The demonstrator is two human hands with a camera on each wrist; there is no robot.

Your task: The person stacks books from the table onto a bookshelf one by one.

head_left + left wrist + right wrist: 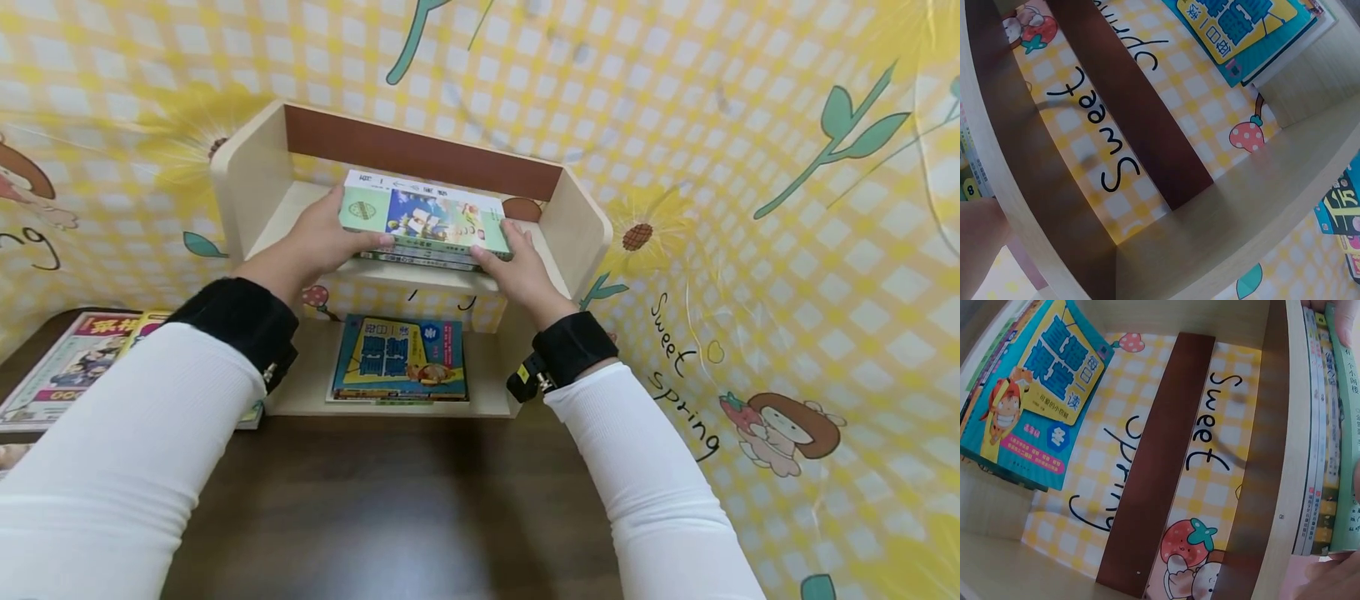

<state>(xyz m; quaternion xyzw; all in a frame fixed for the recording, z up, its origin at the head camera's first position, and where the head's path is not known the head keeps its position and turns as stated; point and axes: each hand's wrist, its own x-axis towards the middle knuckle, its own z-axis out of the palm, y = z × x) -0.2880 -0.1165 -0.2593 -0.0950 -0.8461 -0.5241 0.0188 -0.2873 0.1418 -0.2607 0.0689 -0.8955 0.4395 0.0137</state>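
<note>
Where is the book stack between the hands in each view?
Head: book stack, just above centre, between left hand and right hand.
Left wrist: book stack, left edge, cut off.
Right wrist: book stack, right edge.
Shared landmark: teal book; below the stack, top right, upper left, respectively.

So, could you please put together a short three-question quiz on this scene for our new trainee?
1. True or false: the left hand and right hand are at opposite ends of the upper book stack.
2. Multiple choice: which colours dominate the top cover of the lower book stack?
A) red and white
B) blue and yellow
C) black and pink
3. Short answer: in the head view, to which side of the shelf unit do the magazines lie?

Key: 1. True. 2. B. 3. The left.
</note>
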